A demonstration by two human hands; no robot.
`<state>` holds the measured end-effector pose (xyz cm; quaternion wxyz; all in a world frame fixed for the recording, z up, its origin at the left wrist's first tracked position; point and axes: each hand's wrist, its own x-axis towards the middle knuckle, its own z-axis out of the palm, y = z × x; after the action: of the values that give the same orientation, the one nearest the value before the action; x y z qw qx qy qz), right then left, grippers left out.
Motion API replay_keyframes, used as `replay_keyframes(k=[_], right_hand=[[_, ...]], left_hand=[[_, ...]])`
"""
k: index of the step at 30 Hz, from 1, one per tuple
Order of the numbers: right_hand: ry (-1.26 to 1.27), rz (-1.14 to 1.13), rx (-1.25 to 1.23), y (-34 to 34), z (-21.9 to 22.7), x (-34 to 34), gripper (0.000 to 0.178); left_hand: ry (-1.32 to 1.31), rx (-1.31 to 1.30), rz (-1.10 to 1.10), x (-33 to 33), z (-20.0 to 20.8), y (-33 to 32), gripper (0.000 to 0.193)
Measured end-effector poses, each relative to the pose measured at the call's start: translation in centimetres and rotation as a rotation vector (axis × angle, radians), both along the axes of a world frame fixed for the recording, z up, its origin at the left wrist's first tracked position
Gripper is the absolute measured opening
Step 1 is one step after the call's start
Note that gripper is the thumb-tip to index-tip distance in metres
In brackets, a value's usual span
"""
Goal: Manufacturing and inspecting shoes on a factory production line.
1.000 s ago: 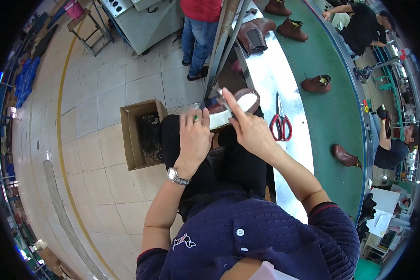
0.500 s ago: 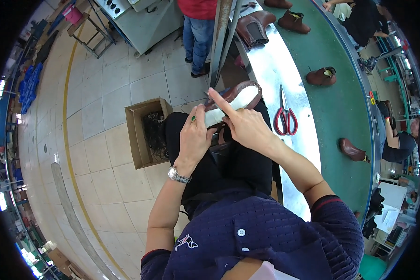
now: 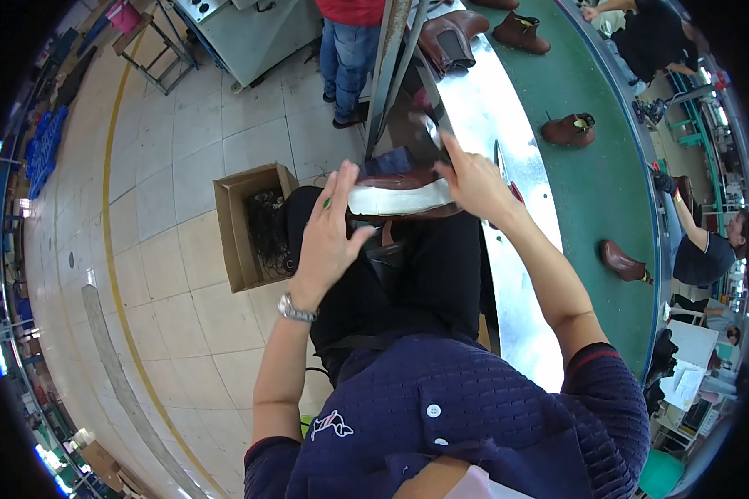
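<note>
A brown leather boot lies sole up across my lap, a white strip running along its bottom. Against its left end rests my left hand, the fingers stretched out and the thumb apart. My right hand is over the boot's right end, closed around a tool with a shiny metal part. Motion smears that tool, so its kind cannot be made out. Red-handled scissors lie on the metal bench, partly covered by my right hand.
An open cardboard box with dark scraps stands on the floor at left. Several brown boots sit along the green surface at right. A metal post rises ahead, near a person in jeans.
My left fingers have straightened at the boot's left end. My right hand has moved right, now with a blurred tool above it. The white-bottomed boot has turned to lie more level.
</note>
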<state>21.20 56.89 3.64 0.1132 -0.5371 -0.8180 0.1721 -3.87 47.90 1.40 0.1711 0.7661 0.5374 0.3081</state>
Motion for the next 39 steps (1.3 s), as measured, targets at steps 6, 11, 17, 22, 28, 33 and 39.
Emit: replay_keyframes(k=[6,11,17,22,28,33,39], right_hand=[[0.259,0.042,-0.771,-6.9,5.1,-1.5,0.047],[0.262,0.126,-0.86,-8.6,5.4,-4.1,0.054],[0.005,0.516,-0.652,-7.6,4.6,-5.4,0.059],[-0.16,0.604,-0.612,-7.6,6.4,-7.3,0.059],[-0.299,0.614,-0.534,-8.6,6.1,-7.4,0.067],[-0.107,0.572,-0.482,-9.3,4.1,-5.8,0.068],[-0.11,0.545,-0.477,-9.2,4.0,-5.4,0.067]], left_hand=[[-0.523,-0.55,0.245,0.4,-0.6,-8.0,0.108],[-0.251,-0.278,0.496,-3.1,-2.2,-8.4,0.039],[-0.06,-0.116,0.347,-2.5,-2.4,-8.8,0.02],[-0.172,-0.174,0.294,-1.0,-2.3,-10.0,0.018],[-0.025,-0.171,0.311,-0.3,-2.4,-10.1,0.031],[-1.778,-1.144,0.193,-1.8,-2.7,-8.4,0.064],[-1.866,-1.009,0.077,0.1,-4.2,-4.7,0.073]])
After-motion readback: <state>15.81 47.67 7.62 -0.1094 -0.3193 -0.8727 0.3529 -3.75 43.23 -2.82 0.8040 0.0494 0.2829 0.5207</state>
